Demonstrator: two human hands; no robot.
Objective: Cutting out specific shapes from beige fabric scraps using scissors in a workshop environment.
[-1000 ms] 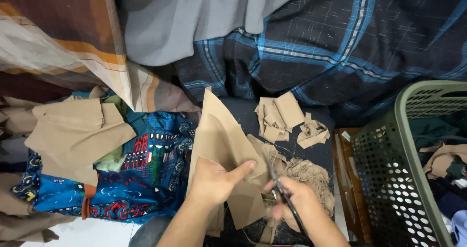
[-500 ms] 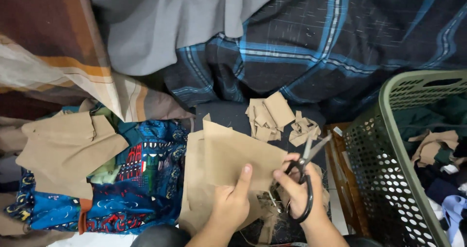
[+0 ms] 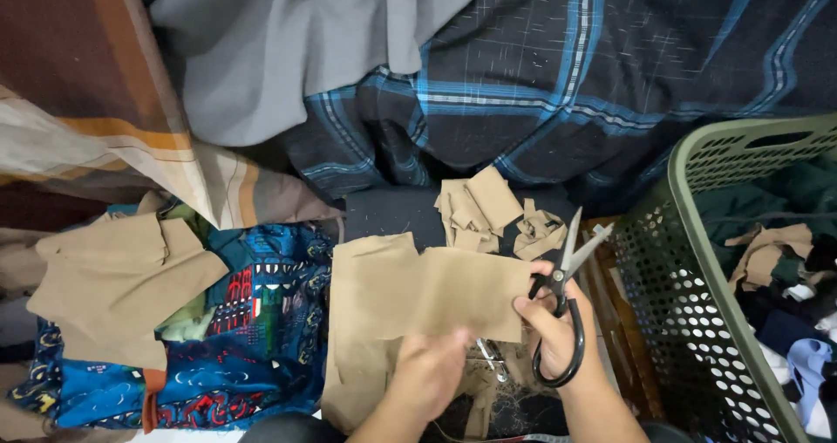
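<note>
My left hand (image 3: 432, 369) grips the lower edge of a tan piece of cloth (image 3: 410, 290), held flat and spread sideways in front of me. My right hand (image 3: 558, 334) holds black-handled scissors (image 3: 568, 273) with the blades pointing up and slightly apart, just at the cloth's right edge. Its fingers also touch that edge. A second pair of scissors or metal tool (image 3: 491, 360) lies partly hidden below the cloth.
Small tan cloth scraps (image 3: 493, 207) lie on dark fabric beyond the hands. A pile of tan pieces (image 3: 113, 277) rests on blue patterned cloth (image 3: 253, 356) at left. A green perforated basket (image 3: 697, 277) with mixed scraps stands at right. Plaid and grey blankets (image 3: 523, 85) lie behind.
The tan cloth has been turned from upright to spread out sideways. My right hand has lifted the scissors so the blades point up beside the cloth's right edge.
</note>
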